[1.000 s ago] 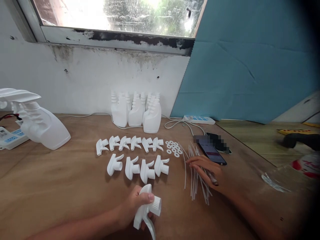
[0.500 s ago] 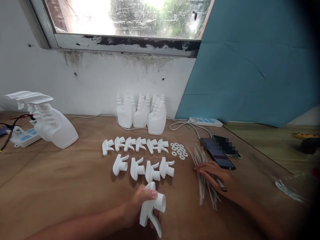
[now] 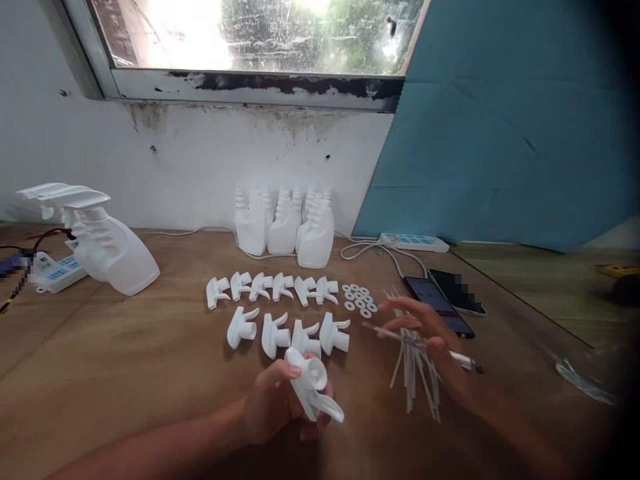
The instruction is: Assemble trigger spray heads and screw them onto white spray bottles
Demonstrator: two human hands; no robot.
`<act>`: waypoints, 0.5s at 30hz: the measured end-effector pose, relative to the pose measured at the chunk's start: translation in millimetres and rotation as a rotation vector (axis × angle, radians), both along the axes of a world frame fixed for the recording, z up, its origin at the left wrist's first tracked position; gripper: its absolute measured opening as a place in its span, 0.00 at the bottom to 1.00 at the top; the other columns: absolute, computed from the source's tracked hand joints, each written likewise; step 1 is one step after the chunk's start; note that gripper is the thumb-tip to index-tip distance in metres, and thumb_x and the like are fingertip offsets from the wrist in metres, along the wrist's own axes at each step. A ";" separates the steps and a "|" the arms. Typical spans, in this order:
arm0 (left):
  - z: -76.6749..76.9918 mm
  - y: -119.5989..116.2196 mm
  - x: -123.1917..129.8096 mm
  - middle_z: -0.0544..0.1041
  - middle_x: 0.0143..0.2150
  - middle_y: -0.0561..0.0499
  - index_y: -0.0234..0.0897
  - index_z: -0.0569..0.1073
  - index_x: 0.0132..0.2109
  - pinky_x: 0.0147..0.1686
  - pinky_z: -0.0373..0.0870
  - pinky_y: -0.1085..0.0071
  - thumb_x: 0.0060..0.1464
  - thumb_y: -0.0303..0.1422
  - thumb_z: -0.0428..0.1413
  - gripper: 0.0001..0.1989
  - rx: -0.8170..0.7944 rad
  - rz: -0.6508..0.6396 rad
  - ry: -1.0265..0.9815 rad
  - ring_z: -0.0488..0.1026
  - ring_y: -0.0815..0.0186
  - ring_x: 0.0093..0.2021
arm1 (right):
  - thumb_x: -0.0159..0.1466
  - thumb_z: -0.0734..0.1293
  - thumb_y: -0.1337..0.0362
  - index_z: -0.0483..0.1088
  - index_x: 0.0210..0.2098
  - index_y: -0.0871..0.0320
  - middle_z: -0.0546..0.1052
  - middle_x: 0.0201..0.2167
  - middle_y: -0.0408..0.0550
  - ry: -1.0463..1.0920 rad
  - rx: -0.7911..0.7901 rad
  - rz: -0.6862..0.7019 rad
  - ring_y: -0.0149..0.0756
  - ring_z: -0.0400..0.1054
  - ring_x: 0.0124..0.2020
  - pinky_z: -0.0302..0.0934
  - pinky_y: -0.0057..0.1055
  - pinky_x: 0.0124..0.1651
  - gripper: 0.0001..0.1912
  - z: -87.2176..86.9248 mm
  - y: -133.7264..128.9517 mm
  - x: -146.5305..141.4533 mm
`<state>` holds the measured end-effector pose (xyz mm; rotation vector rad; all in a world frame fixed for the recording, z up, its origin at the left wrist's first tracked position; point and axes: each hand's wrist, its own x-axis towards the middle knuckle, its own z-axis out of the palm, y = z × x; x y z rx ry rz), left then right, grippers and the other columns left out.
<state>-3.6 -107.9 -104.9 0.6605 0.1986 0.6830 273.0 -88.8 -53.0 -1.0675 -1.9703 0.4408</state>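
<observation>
While left hand (image 3: 273, 403) grips spray head (image 3: 313, 387) | right hand (image 3: 425, 333) pinches tube (image 3: 387, 331) just beside

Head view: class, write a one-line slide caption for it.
Left hand holds a white trigger sprayer head; right hand lifts a thin tube above the tube pile.

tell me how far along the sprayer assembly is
Done: one capped bottle at far left. In hand: the left hand holds a spray head; the right hand lifts a tube off the tube pile. Left: ten loose heads, the washers, and the open bottles.
</observation>
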 end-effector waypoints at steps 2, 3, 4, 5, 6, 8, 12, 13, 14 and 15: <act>3.1 2.5 -3.1 0.70 0.34 0.45 0.32 0.66 0.35 0.18 0.55 0.77 0.47 0.42 0.50 0.15 -0.006 0.000 -0.003 0.68 0.68 0.24 | 0.67 0.48 0.39 0.64 0.52 0.53 0.73 0.34 0.49 0.199 -0.140 0.172 0.36 0.70 0.26 0.68 0.34 0.31 0.31 13.0 -5.4 -22.6; 4.3 4.1 -4.7 0.69 0.35 0.45 0.32 0.66 0.34 0.18 0.54 0.77 0.48 0.43 0.51 0.16 0.003 0.016 0.008 0.66 0.69 0.24 | 0.68 0.51 0.42 0.66 0.47 0.54 0.72 0.30 0.47 0.238 -0.199 0.234 0.35 0.70 0.25 0.67 0.33 0.31 0.27 19.2 -7.6 -32.9; 5.1 5.9 -6.3 0.68 0.35 0.46 0.31 0.67 0.34 0.18 0.54 0.77 0.50 0.45 0.51 0.18 0.010 0.036 0.020 0.65 0.71 0.23 | 0.69 0.55 0.46 0.68 0.44 0.55 0.72 0.27 0.45 0.267 -0.229 0.272 0.34 0.70 0.25 0.66 0.32 0.31 0.21 25.0 -9.3 -42.1; 5.4 7.7 -7.8 0.67 0.34 0.47 0.32 0.67 0.33 0.18 0.53 0.77 0.52 0.48 0.50 0.20 0.009 0.056 0.031 0.63 0.72 0.23 | 0.69 0.58 0.51 0.68 0.41 0.55 0.73 0.26 0.45 0.286 -0.253 0.319 0.33 0.70 0.25 0.66 0.30 0.31 0.16 30.1 -10.5 -50.2; 5.2 9.5 -9.0 0.67 0.33 0.48 0.32 0.67 0.33 0.18 0.52 0.77 0.53 0.51 0.49 0.23 -0.003 0.066 0.041 0.60 0.73 0.22 | 0.69 0.60 0.55 0.68 0.38 0.56 0.73 0.26 0.45 0.291 -0.263 0.351 0.33 0.70 0.25 0.65 0.29 0.30 0.12 34.5 -11.0 -57.4; 3.7 12.6 -10.9 0.65 0.29 0.50 0.34 0.65 0.31 0.16 0.47 0.79 0.55 0.55 0.46 0.26 -0.056 0.053 0.064 0.56 0.74 0.20 | 0.67 0.63 0.59 0.68 0.33 0.57 0.74 0.25 0.46 0.266 -0.244 0.396 0.31 0.69 0.24 0.62 0.27 0.26 0.10 40.9 -10.0 -69.4; -0.7 15.2 -12.0 0.64 0.22 0.52 0.36 0.62 0.28 0.13 0.40 0.78 0.55 0.52 0.47 0.23 -0.099 0.029 0.154 0.51 0.75 0.16 | 0.64 0.66 0.63 0.68 0.26 0.59 0.73 0.20 0.43 0.075 -0.137 0.429 0.26 0.64 0.20 0.56 0.23 0.22 0.10 45.5 -2.9 -87.5; -1.7 15.2 -12.0 0.65 0.21 0.53 0.36 0.62 0.27 0.12 0.40 0.78 0.55 0.51 0.48 0.22 -0.095 0.030 0.178 0.50 0.75 0.15 | 0.64 0.67 0.64 0.68 0.26 0.59 0.72 0.19 0.41 0.031 -0.126 0.444 0.25 0.62 0.19 0.55 0.22 0.21 0.10 45.7 -0.8 -90.8; -2.5 15.0 -11.9 0.65 0.20 0.53 0.36 0.62 0.27 0.12 0.40 0.78 0.54 0.50 0.48 0.21 -0.090 0.036 0.198 0.50 0.75 0.15 | 0.63 0.67 0.64 0.68 0.26 0.59 0.71 0.18 0.40 -0.003 -0.128 0.465 0.23 0.59 0.18 0.53 0.22 0.21 0.10 45.9 1.2 -93.3; -3.3 14.8 -11.7 0.65 0.20 0.53 0.36 0.62 0.27 0.12 0.40 0.78 0.54 0.49 0.48 0.20 -0.085 0.041 0.215 0.49 0.75 0.14 | 0.63 0.67 0.63 0.67 0.25 0.59 0.69 0.18 0.39 -0.027 -0.143 0.487 0.22 0.57 0.18 0.52 0.22 0.20 0.11 46.3 3.0 -95.1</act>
